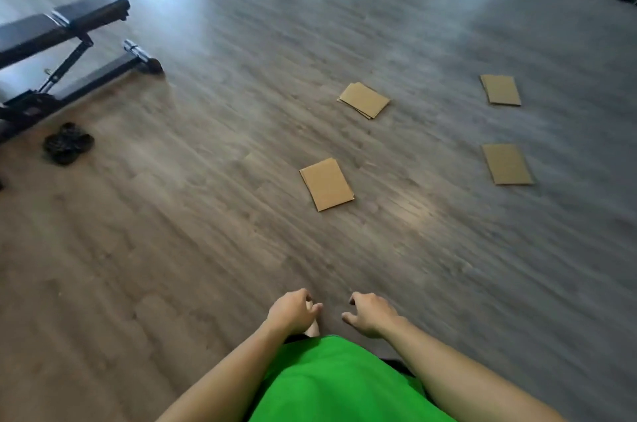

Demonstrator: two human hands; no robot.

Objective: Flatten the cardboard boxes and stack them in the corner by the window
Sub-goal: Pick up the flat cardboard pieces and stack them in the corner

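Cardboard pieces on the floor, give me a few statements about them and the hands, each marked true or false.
1. Four flat cardboard pieces lie apart on the floor: nearest, middle, far right, near right. True.
2. The left hand grips a cardboard piece. False: it holds nothing.
3. The right hand is empty. True.
4. All pieces sit in one stack. False: they are scattered.
5. A weight bench stands at the left. True.

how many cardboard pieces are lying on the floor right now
4, though some look like thin stacks: nearest piece ahead of the hands, centre piece beyond it, near-right piece, far-right piece.
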